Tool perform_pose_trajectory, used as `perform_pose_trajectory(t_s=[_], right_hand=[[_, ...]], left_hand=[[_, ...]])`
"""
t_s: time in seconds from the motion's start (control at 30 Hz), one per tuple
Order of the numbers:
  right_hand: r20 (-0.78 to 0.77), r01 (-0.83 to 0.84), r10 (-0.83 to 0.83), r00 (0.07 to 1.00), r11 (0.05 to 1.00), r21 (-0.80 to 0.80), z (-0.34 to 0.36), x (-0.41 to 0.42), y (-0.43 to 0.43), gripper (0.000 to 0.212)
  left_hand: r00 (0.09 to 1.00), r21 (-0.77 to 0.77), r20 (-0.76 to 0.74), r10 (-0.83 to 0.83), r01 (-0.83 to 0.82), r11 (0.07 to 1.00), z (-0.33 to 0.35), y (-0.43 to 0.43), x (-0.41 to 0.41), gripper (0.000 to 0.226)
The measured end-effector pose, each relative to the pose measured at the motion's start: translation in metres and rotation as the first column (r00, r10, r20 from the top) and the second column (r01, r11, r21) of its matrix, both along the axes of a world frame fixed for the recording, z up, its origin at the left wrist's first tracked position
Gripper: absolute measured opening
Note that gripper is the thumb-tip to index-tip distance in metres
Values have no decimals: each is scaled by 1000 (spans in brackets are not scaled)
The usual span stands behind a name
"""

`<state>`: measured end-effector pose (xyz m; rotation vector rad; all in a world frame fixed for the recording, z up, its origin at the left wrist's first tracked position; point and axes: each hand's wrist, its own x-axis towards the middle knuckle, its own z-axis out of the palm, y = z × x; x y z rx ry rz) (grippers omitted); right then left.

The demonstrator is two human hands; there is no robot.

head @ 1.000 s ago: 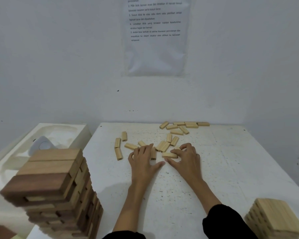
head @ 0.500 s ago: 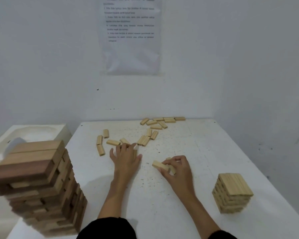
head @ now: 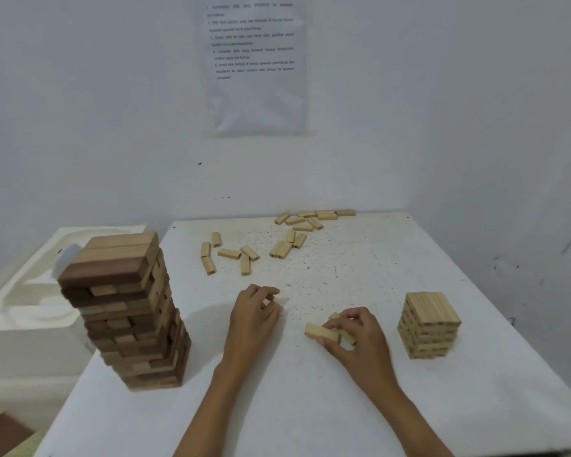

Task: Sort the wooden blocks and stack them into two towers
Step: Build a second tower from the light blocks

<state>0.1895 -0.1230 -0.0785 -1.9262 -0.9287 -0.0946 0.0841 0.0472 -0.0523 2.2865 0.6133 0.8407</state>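
My right hand [head: 360, 338] grips pale wooden blocks [head: 320, 332] just above the white table [head: 310, 407], a short way left of the small pale tower [head: 430, 324]. My left hand [head: 253, 316] curls round one pale block [head: 270, 308] near the table's middle. A tall tower of larger, darker blocks [head: 129, 308] stands at the left edge. Several loose pale blocks [head: 244, 255] lie scattered at the back, with another cluster [head: 310, 219] against the wall.
A white moulded foam tray [head: 30, 308] sits left of the table, behind the tall tower. The wall runs along the back and right edges, with a printed sheet [head: 256, 64] taped above.
Both hands have drawn back from the scattered pile toward me, each with blocks picked up. The view has swung so the small pale tower now sits to the right of my right hand.
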Motion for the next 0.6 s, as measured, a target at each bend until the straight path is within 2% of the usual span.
perform_pose_trajectory(t_s=[0.07, 0.27, 0.37, 0.43, 0.5, 0.6], right_hand=[[-7, -47, 47, 999, 999, -14, 0, -3, -7, 21], [-12, -259, 260, 965, 953, -157, 3, -11, -21, 30], [-102, -331, 318, 943, 930, -161, 10, -9, -29, 37], [-149, -329, 311, 939, 937, -115, 9, -8, -37, 41], [-125, -262, 252, 960, 963, -66, 5, -5, -43, 37], [-74, -197, 193, 978, 980, -42, 1, -2, -44, 45]], left_hand=[[999, 0, 7, -48, 48, 999, -1, -9, -7, 24], [988, -159, -31, -153, 146, 976, -1, -24, -15, 28], [971, -172, -68, -228, 214, 962, 0, -21, -21, 28], [970, -162, -75, -232, 217, 963, 2, -18, -28, 23], [972, -170, -79, -223, 207, 963, 3, -13, -37, 21], [972, -179, -97, -212, 192, 965, 5, -4, -47, 31]])
